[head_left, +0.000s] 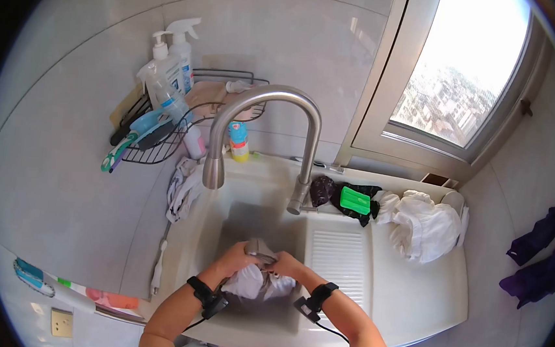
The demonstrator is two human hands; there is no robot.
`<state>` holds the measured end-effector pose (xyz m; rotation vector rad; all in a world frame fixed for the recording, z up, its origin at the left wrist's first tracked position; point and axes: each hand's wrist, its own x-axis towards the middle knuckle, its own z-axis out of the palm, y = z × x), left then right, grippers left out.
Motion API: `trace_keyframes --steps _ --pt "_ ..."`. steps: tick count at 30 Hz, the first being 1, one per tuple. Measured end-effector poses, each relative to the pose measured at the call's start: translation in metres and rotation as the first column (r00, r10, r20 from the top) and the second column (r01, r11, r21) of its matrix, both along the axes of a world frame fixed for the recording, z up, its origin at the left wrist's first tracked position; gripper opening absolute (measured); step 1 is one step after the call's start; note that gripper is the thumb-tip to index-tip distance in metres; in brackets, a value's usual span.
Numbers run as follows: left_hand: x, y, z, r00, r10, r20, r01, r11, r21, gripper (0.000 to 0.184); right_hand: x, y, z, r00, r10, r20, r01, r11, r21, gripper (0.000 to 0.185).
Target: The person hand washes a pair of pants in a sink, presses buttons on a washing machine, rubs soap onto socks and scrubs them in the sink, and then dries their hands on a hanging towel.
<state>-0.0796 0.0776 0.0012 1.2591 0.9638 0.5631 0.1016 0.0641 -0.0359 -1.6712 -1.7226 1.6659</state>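
Note:
Both my hands are inside the sink basin (292, 240), close together. My left hand (236, 259) is closed on the left side of a grey-and-white cloth (246, 282). Gripping the same cloth from the right is my right hand (285, 265). The cloth's greyish part is bunched up between the hands, and its white part hangs below them. Its exact kind cannot be made out. Above and behind the hands, the curved metal faucet (267, 93) points its spout down into the basin.
Right of the basin is a ribbed washboard (337, 263). Behind it a green soap bar (355, 200) lies on dark cloth, beside a white cloth heap (420, 227). A wire rack (161, 154) with bottles and brushes hangs at left, above a grey cloth (184, 189).

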Motion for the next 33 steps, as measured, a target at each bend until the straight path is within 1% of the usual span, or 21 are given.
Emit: trace_keyframes --steps 1,2,4,5,8,10,11,14,16,17,19,20,22,24,26,27,28,30,31,32,33 --pt "0.0 -0.006 0.0 0.999 -0.036 0.002 0.035 0.993 0.112 0.027 0.008 0.003 -0.004 0.991 -0.001 -0.134 -0.003 1.0 -0.031 0.027" --pt "0.002 -0.007 0.001 0.951 -0.079 -0.298 0.147 0.965 0.215 0.027 0.013 0.005 -0.009 0.967 -0.044 -0.251 0.03 0.998 -0.058 0.028" --pt "0.005 -0.015 0.0 0.607 -0.036 -0.794 0.418 0.864 0.281 0.028 0.014 0.003 0.004 0.874 -0.131 -0.467 0.078 0.988 -0.132 0.031" --pt "0.005 -0.01 -0.026 0.536 0.067 -0.841 0.388 0.866 0.316 0.03 0.005 -0.003 0.012 0.815 -0.1 -0.571 0.093 0.995 -0.043 0.035" --pt "-0.009 0.005 -0.043 0.904 -0.009 -0.427 0.107 0.972 0.208 0.026 0.011 0.009 0.019 0.999 -0.043 0.01 0.036 0.917 0.398 0.032" --pt "-0.007 0.01 -0.041 0.958 0.057 -0.283 -0.051 0.998 0.029 0.023 0.009 0.005 0.014 0.952 -0.261 0.162 0.072 0.703 0.708 0.03" --pt "-0.005 0.012 -0.041 0.963 0.104 -0.247 -0.108 0.994 -0.001 0.022 0.006 0.005 0.012 0.903 -0.382 0.198 0.051 0.552 0.832 0.029" --pt "0.002 0.005 -0.009 0.955 0.277 -0.108 -0.293 0.939 -0.179 0.02 -0.022 -0.02 0.025 0.942 -0.263 -0.21 0.311 0.44 0.843 0.027" --pt "0.014 -0.001 -0.002 0.934 0.355 -0.034 -0.353 0.904 -0.242 0.019 -0.038 -0.037 0.005 0.948 -0.163 -0.272 0.269 0.867 0.419 0.025" --pt "0.018 -0.008 -0.008 0.931 0.366 -0.014 -0.359 0.905 -0.229 0.019 -0.048 -0.04 -0.001 0.952 -0.276 -0.129 0.295 0.941 0.165 0.026" --pt "0.027 -0.021 -0.001 0.937 0.345 0.054 -0.33 0.926 -0.184 0.017 -0.055 -0.045 -0.113 0.893 -0.285 -0.349 0.385 0.885 0.262 0.027" --pt "0.028 -0.026 0.008 0.937 0.335 0.099 -0.301 0.918 -0.257 0.017 -0.058 -0.048 -0.168 0.853 -0.263 -0.451 0.423 0.854 0.303 0.028" --pt "0.026 -0.034 0.023 0.925 0.328 0.192 -0.232 0.887 -0.399 0.018 -0.039 -0.053 -0.168 0.783 -0.424 -0.454 0.377 0.905 -0.196 0.03" --pt "0.012 -0.033 0.03 0.969 0.231 0.084 -0.19 0.919 -0.346 0.024 -0.026 -0.046 -0.164 0.736 -0.553 -0.391 0.292 0.779 -0.555 0.033" --pt "0.003 -0.028 0.029 0.993 0.118 -0.001 -0.114 0.956 -0.272 0.031 -0.028 -0.025 -0.167 0.63 -0.665 -0.402 0.237 0.657 -0.716 0.038" --pt "0.0 -0.032 0.006 0.999 0.023 -0.044 -0.018 0.993 0.119 0.039 -0.026 -0.036 -0.102 0.478 -0.679 -0.557 0.287 0.72 -0.632 0.04" --pt "0.003 -0.035 0.004 0.962 0.015 -0.272 0.038 0.982 0.188 0.045 -0.026 -0.028 -0.075 0.377 -0.727 -0.574 0.232 0.674 -0.701 0.04" --pt "0.012 -0.046 0.003 0.734 0.046 -0.678 0.185 0.947 0.264 0.058 -0.032 -0.018 -0.049 0.164 -0.814 -0.557 0.087 0.574 -0.814 0.041" --pt "0.015 -0.052 0.003 0.77 0.325 -0.549 0.116 0.775 0.622 0.066 -0.034 -0.014 -0.063 0.402 -0.606 -0.686 0.28 0.795 -0.538 0.04" --pt "0.014 -0.048 0.001 0.817 0.352 -0.457 0.016 0.778 0.628 0.063 -0.034 -0.009 -0.086 0.649 -0.37 -0.664 0.359 0.919 -0.162 0.039" --pt "0.012 -0.043 -0.005 0.852 0.382 -0.357 -0.089 0.779 0.621 0.059 -0.034 -0.009 -0.088 0.814 -0.251 -0.524 0.336 0.939 0.071 0.039"
